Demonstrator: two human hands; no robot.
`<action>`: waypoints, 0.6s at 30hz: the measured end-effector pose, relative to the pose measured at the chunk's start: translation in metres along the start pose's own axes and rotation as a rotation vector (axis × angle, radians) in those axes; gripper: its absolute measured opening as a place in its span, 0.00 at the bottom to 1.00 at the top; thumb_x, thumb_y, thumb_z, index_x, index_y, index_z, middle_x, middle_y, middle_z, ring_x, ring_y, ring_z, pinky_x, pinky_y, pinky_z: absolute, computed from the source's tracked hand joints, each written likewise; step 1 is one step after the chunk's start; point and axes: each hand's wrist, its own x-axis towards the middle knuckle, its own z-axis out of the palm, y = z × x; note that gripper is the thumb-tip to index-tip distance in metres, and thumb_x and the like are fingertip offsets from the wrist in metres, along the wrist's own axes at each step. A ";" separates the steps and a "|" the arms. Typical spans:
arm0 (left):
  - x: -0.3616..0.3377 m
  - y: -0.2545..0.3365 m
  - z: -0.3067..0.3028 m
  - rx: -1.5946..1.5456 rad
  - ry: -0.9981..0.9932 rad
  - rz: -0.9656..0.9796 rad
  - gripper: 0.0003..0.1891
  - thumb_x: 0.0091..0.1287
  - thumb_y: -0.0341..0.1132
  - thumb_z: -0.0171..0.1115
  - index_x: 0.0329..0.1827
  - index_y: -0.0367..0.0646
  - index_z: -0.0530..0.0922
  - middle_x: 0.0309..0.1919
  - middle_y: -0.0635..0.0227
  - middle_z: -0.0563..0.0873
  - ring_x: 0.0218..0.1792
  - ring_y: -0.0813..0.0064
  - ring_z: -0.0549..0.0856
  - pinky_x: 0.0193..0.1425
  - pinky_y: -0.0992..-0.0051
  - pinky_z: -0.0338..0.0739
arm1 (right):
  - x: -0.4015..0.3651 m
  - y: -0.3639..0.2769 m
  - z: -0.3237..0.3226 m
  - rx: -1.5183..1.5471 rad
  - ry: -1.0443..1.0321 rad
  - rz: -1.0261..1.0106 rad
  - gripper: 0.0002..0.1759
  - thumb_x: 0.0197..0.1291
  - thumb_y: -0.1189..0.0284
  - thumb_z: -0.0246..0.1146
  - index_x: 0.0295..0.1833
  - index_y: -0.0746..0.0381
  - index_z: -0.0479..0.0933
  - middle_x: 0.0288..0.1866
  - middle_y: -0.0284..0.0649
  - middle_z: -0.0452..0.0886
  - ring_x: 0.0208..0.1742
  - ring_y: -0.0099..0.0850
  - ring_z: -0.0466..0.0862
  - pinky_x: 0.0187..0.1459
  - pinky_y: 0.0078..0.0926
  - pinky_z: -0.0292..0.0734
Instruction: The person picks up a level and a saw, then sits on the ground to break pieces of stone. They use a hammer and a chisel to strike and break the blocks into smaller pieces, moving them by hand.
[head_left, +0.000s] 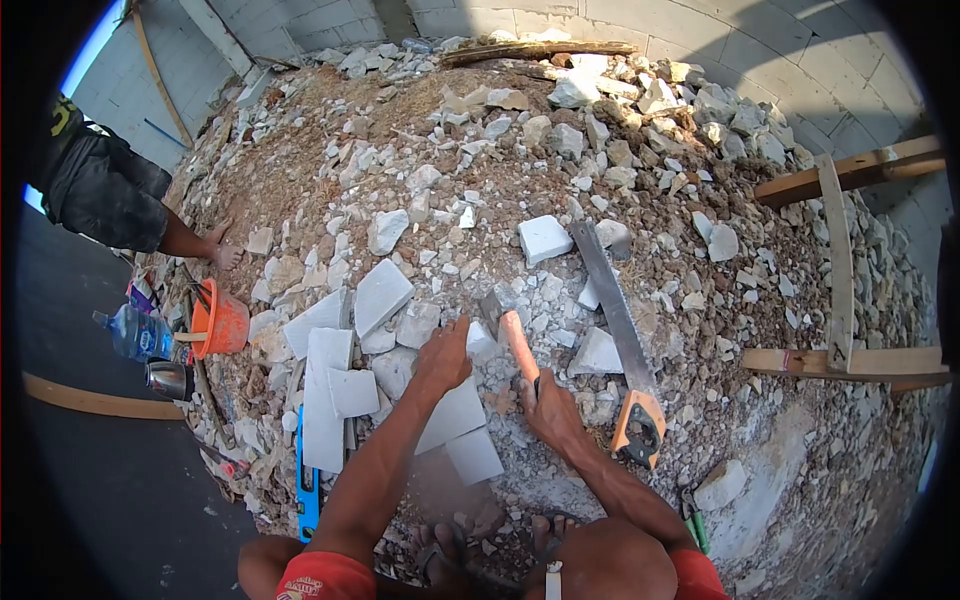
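Note:
My right hand (552, 408) is closed around the lower handle of a hammer (519, 345), whose metal head points up and left, over the rubble. Close to that head, my left hand (445, 356) has its fingers bent over a small white block piece (482, 342); whether it grips the piece is unclear. White slabs (452, 410) lie below and beside my left forearm, with more cut pieces (328, 400) to the left. A hand saw (618, 300) with an orange and black handle lies to the right of the hammer.
An orange bucket (222, 325), a water bottle (140, 333) and a blue level (308, 480) are at the left. Another person's leg (185, 238) stands at upper left. Wooden beams (850, 363) jut in from the right. Green-handled pliers (697, 525) lie lower right.

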 end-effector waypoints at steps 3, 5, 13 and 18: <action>0.001 -0.006 0.007 -0.013 0.025 0.028 0.27 0.64 0.31 0.71 0.63 0.41 0.67 0.59 0.47 0.81 0.62 0.43 0.81 0.62 0.49 0.78 | -0.003 -0.002 0.000 -0.003 0.045 -0.044 0.18 0.78 0.64 0.55 0.50 0.72 0.66 0.26 0.65 0.81 0.30 0.66 0.85 0.31 0.60 0.79; -0.001 -0.004 0.004 -0.018 0.036 0.035 0.27 0.64 0.31 0.71 0.63 0.41 0.67 0.59 0.47 0.81 0.62 0.43 0.81 0.61 0.49 0.78 | 0.000 0.007 0.008 -0.013 0.055 -0.070 0.18 0.77 0.64 0.55 0.49 0.72 0.66 0.26 0.66 0.81 0.30 0.66 0.85 0.31 0.60 0.79; 0.000 -0.004 0.002 -0.033 0.001 0.037 0.27 0.65 0.33 0.71 0.62 0.40 0.67 0.59 0.47 0.81 0.62 0.43 0.80 0.61 0.48 0.78 | -0.004 0.003 0.002 0.021 0.020 -0.018 0.18 0.77 0.65 0.55 0.49 0.73 0.66 0.27 0.68 0.81 0.31 0.68 0.84 0.34 0.61 0.79; 0.005 0.003 -0.008 -0.041 -0.004 0.008 0.27 0.64 0.29 0.68 0.65 0.40 0.68 0.63 0.46 0.80 0.64 0.42 0.80 0.64 0.50 0.78 | 0.002 0.009 -0.002 -0.055 -0.029 0.000 0.18 0.77 0.66 0.56 0.48 0.73 0.66 0.27 0.67 0.81 0.30 0.67 0.84 0.32 0.59 0.79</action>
